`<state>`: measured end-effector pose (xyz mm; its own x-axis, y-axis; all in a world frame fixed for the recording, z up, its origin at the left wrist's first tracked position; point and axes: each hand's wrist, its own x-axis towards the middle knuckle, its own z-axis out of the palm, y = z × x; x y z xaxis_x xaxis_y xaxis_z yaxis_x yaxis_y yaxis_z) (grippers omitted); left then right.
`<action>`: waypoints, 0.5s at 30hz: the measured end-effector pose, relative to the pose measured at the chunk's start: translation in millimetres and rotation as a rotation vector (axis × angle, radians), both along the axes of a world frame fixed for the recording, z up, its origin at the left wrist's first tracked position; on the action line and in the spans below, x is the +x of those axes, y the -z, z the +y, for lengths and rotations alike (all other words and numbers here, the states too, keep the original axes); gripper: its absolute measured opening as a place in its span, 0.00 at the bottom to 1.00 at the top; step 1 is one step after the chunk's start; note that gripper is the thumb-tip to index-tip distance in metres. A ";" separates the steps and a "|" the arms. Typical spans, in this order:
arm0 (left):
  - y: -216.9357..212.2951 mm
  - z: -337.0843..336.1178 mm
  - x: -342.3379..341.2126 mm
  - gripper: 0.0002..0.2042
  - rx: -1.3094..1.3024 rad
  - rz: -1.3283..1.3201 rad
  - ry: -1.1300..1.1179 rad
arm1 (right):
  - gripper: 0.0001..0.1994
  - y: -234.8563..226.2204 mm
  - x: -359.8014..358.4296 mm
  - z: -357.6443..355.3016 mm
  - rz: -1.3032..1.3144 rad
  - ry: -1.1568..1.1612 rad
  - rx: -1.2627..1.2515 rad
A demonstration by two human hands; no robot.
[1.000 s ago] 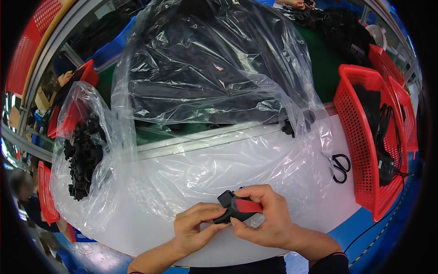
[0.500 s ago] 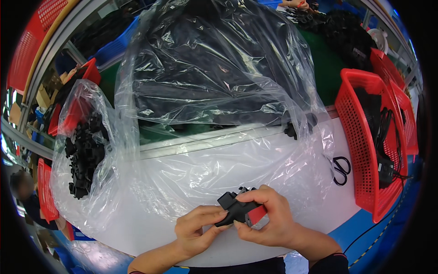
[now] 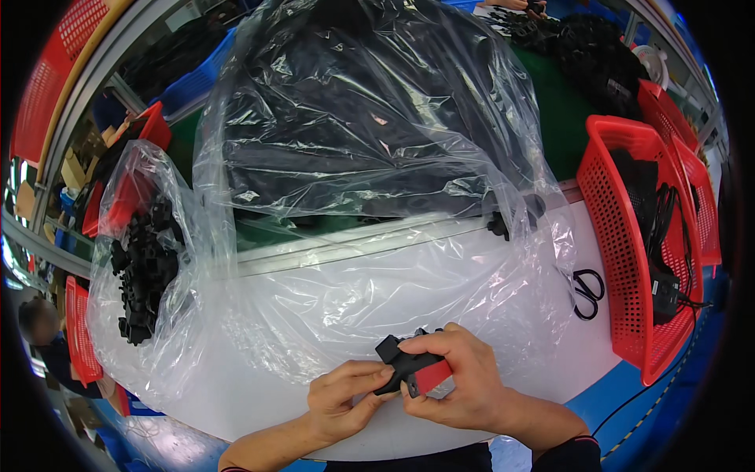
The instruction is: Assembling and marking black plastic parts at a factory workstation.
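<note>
Clear plastic sheeting [image 3: 377, 299] covers most of the white surface [image 3: 259, 401], likely to keep parts clean and gathered; take it as the landmark. At its far left end it bunches into a pouch holding a heap of small black parts [image 3: 141, 271], kept together, well apart from the hands. Behind that pouch, red crates [image 3: 134, 157]. At the sheet's near edge, centre: left hand [image 3: 342, 397], fingers pinched on the lower end of a black plastic part [image 3: 405, 363], steadying it. Right hand [image 3: 460, 381] just right of it, fingers clenched round the same part and a small red piece [image 3: 432, 376] pressed against it. Both hands grip one item, held just above the surface close to the body, probably for control while fitting. On the sheet's far side, a big clear bag of dark goods [image 3: 370, 134] rests on a green area. Right of the sheet, black scissors [image 3: 586, 293] lie flat within reach. Further right, a red basket [image 3: 621, 236] holds black cables and adapters, kept sorted.
</note>
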<state>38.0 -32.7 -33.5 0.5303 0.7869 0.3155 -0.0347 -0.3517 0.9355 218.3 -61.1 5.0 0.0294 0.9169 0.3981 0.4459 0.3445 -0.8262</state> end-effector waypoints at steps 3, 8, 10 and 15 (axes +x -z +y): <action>1.3 0.8 1.4 0.15 0.021 -0.012 -0.004 | 0.23 0.2 -0.1 0.0 -0.006 0.010 0.007; -2.9 5.5 0.8 0.16 0.086 0.042 -0.025 | 0.26 4.3 2.6 -2.2 0.035 -0.039 -0.079; -9.0 10.5 2.0 0.17 0.128 0.053 -0.044 | 0.29 9.3 3.4 -4.0 0.131 -0.061 -0.167; -27.4 19.3 0.8 0.19 0.182 0.070 -0.095 | 0.33 12.9 -5.5 -1.0 0.507 -0.173 -0.233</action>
<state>38.8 -13.4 -6.1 0.4825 0.7677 0.4217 0.0696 -0.5135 0.8552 212.8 -62.1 -7.9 0.0057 0.9870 0.1606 -0.0717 0.1606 -0.9844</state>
